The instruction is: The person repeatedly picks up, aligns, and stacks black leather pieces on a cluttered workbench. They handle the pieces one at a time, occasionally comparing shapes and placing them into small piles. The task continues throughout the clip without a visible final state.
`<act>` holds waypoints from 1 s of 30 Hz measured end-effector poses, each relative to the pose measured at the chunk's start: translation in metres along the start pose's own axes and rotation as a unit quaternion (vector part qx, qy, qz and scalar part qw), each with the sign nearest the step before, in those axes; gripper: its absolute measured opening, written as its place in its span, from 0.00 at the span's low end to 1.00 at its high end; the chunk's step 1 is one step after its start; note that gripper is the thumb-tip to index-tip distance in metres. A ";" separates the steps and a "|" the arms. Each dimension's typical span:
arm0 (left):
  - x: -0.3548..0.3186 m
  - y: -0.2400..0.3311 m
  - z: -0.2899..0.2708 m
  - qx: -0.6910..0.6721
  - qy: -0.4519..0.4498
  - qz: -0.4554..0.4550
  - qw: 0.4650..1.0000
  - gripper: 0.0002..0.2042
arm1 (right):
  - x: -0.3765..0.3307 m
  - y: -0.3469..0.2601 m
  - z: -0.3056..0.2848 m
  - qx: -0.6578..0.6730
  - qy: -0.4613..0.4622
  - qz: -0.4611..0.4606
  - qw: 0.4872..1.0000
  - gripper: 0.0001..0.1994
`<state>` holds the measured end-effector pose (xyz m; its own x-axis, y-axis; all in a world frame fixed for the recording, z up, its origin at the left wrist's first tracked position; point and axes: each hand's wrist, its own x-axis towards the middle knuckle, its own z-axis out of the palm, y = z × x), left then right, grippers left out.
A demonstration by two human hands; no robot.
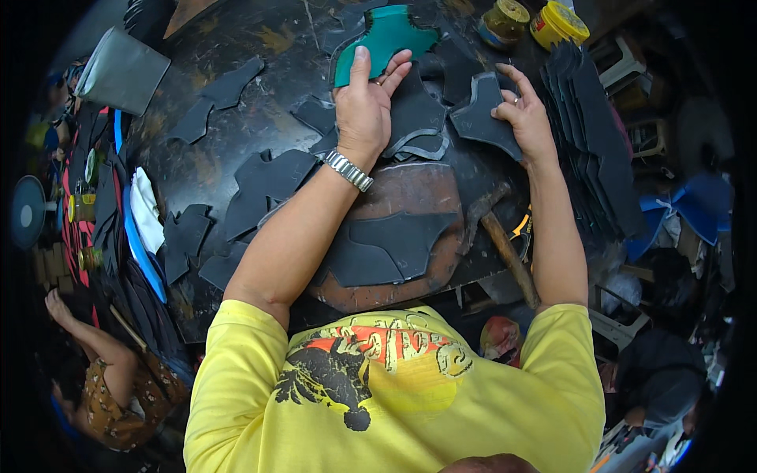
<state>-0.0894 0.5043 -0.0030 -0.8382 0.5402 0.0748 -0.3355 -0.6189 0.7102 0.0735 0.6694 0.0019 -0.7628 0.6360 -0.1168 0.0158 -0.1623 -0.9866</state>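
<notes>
You're leaning over a dark, stained surface (236, 31) w/ black cut pieces scattered, left hand (364, 106) pressing flat, fingers spread, on the teal piece (386, 35), right hand (524, 118) pinching a black piece (481, 114) just beside it.

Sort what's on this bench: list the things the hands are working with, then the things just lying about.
In hand:
- left hand pressing on the green cut piece
- right hand holding a dark cut piece

Lying about:
- hammer
- two yellow-lidded jars
- stack of dark pieces
- brown round block
</notes>
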 end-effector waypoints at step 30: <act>-0.022 -0.033 0.003 0.392 -0.276 0.165 0.862 0.23 | 0.030 -0.096 0.099 -0.069 -0.107 -0.259 0.957 0.34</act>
<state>-0.0582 0.5145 -0.0264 -0.4273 0.7320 0.5307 0.4571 -0.3315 0.8253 -0.0144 0.6294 0.1046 -0.8061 0.4330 0.4035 -0.3261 0.2440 -0.9133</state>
